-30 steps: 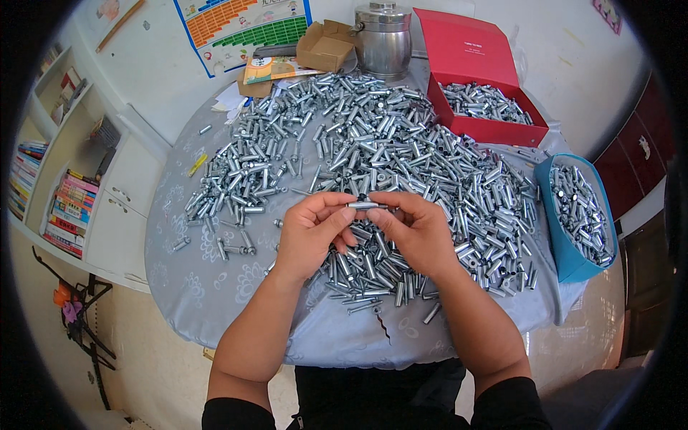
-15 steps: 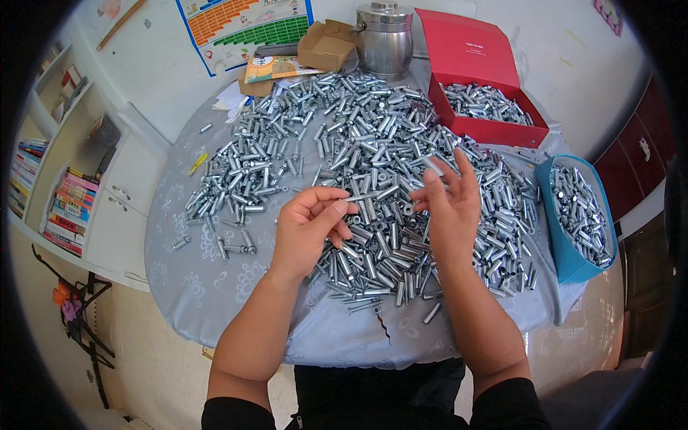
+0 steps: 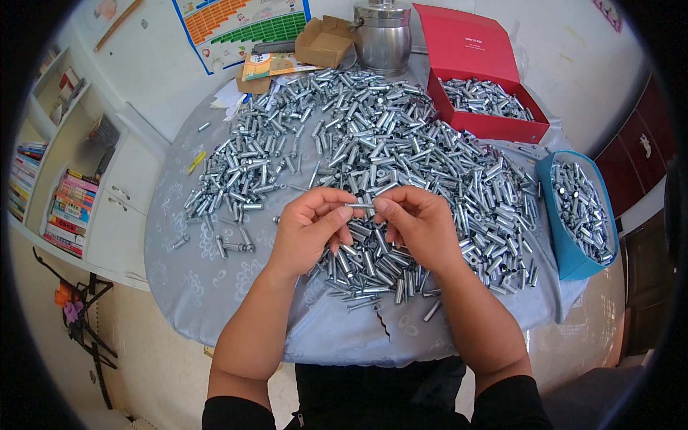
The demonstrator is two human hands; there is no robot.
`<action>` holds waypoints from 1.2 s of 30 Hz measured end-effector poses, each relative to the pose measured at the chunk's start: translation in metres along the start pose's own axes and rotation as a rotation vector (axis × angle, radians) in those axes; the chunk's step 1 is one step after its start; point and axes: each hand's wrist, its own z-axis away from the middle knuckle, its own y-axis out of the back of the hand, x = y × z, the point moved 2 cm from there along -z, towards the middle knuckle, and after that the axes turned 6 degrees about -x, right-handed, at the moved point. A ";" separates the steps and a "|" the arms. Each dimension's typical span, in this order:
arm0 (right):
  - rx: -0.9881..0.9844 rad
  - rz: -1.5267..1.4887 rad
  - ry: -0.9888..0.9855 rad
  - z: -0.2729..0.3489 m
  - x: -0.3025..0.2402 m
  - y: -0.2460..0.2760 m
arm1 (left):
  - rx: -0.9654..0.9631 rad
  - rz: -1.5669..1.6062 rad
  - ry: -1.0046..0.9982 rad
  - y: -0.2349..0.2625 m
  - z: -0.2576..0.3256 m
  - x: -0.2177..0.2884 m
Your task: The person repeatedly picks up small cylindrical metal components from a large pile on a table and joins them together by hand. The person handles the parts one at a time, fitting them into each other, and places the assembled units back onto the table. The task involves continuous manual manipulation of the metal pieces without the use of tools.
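Observation:
A thin metal bolt [image 3: 360,206] spans the gap between my two hands, above the heap. My left hand [image 3: 312,226] pinches one end between thumb and forefinger, its other fingers curled beneath. At the opposite end, my right hand [image 3: 421,223] closes thumb and forefinger on it; whether a smaller part sits in that pinch is hidden. Below and around both hands spreads a large pile of silver metal sleeves and bolts [image 3: 401,154]. A few long thin bolts [image 3: 364,304] lie at the pile's near edge.
A red box [image 3: 494,129] of similar parts stands open at the back right, with a teal fabric bin [image 3: 573,265] of them at the right edge. Behind the pile are a steel pot [image 3: 384,39] and a small cardboard box [image 3: 320,44]. A yellow pen-like item [image 3: 196,163] lies left.
My right hand has come down and left from above the pile, its spread fingers closing at the bolt's end. A blurred silver piece near its fingers no longer shows there. My left hand stays nearly still.

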 end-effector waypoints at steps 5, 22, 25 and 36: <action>0.289 -0.263 0.086 -0.007 0.010 0.020 | -0.128 -0.531 -0.106 0.014 0.004 0.009; 0.363 -0.286 0.135 -0.007 0.008 0.014 | -0.423 -1.205 -0.213 -0.004 0.025 0.031; 0.365 -0.259 0.124 -0.007 0.006 0.014 | -0.424 -1.168 -0.201 0.000 0.025 0.030; 0.312 -0.209 0.087 -0.005 0.004 0.013 | -0.431 -1.028 -0.106 0.014 0.018 0.025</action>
